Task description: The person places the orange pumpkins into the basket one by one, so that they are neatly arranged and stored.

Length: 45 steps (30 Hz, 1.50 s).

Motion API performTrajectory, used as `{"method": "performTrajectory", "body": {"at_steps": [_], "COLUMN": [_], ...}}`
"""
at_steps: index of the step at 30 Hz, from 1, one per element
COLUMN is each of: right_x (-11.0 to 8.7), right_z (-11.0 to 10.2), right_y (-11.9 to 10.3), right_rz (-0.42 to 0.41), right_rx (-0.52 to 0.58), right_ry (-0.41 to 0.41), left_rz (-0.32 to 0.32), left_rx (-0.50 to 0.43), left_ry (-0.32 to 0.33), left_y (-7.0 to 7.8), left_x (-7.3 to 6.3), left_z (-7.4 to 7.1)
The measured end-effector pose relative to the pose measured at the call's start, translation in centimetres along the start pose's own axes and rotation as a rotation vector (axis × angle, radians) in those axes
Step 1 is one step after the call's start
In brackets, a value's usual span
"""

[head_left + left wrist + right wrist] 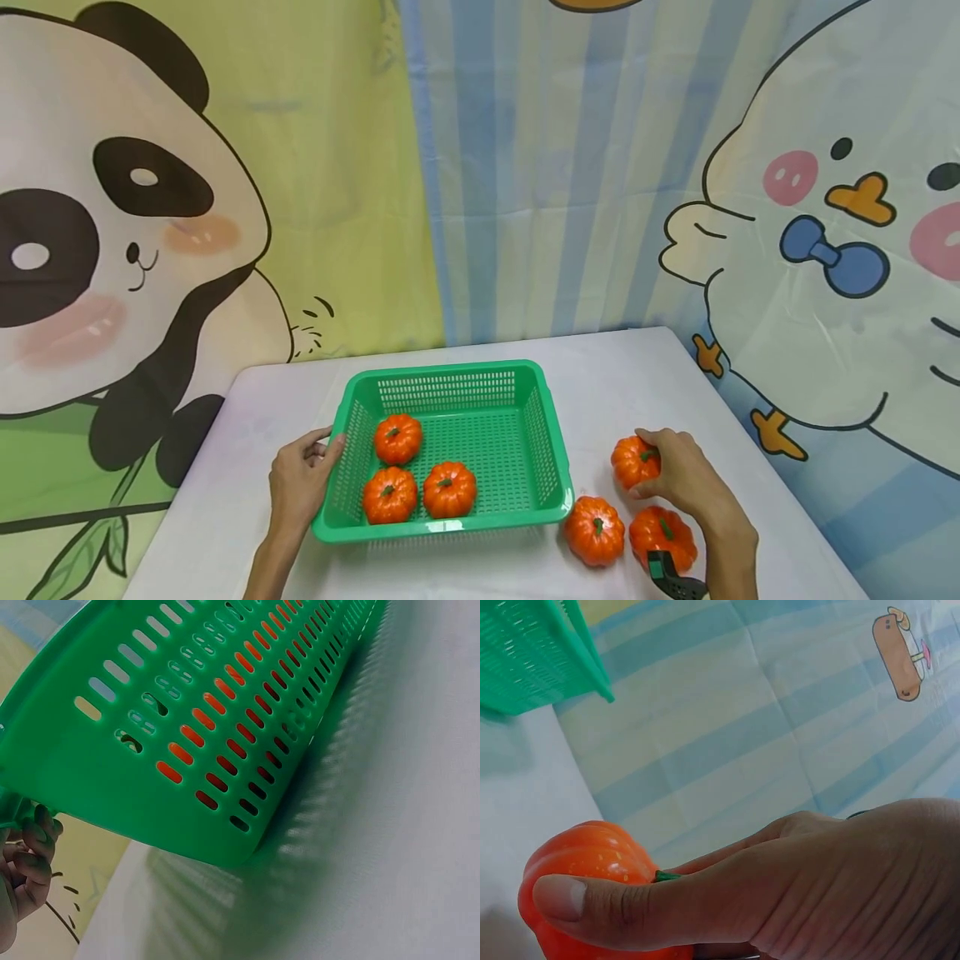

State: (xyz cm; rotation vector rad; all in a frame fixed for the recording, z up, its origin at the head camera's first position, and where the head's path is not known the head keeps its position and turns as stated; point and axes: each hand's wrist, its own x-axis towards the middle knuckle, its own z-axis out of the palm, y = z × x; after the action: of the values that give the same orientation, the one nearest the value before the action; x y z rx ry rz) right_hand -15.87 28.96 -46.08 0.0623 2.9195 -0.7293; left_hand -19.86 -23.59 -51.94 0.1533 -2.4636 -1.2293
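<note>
My left hand (295, 482) grips the left rim of a green plastic basket (564, 467), its fingers curled at the edge in the left wrist view. Inside the basket, toward its left side, sit three small orange pumpkins (398, 439) with green stems. To the right of the basket, my right hand (693, 475) holds another small pumpkin (592, 851), thumb on one side and the other fingers mostly hidden behind it. Two more lie just below this hand: one pumpkin (595, 531) by the basket's front right corner, another pumpkin (663, 533) nearer the right wrist.
A white-covered table (600, 367) bears everything. Behind it hangs a printed curtain (510, 167) with a panda on the left and a white bird on the right. A dark strap piece (675, 583) at the right wrist overlaps the nearest pumpkin in the head view.
</note>
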Motion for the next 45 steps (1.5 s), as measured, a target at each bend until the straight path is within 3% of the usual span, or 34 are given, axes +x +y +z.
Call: {"method": "performTrajectory", "body": {"at_steps": [7,16,45], "right_x": [-0.3,-0.5,-1.3], "right_z": [-0.5,-1.2,-2.6], "right_y": [-0.8,-1.8,-5.6], "right_rz": [-0.012,-0.09,-0.137], "right_rx": [-0.001,-0.019,-0.022], "right_ry": [-0.002,0.004,-0.018], "left_rz": [-0.008,-0.012,-0.002], "left_rx": [-0.001,-0.004,0.005], "left_ry": [-0.001,-0.001,0.006], "left_y": [0.0,0.2,0.0], "left_x": [0.0,0.0,0.1], "left_z": [-0.1,-0.1,-0.1]}}
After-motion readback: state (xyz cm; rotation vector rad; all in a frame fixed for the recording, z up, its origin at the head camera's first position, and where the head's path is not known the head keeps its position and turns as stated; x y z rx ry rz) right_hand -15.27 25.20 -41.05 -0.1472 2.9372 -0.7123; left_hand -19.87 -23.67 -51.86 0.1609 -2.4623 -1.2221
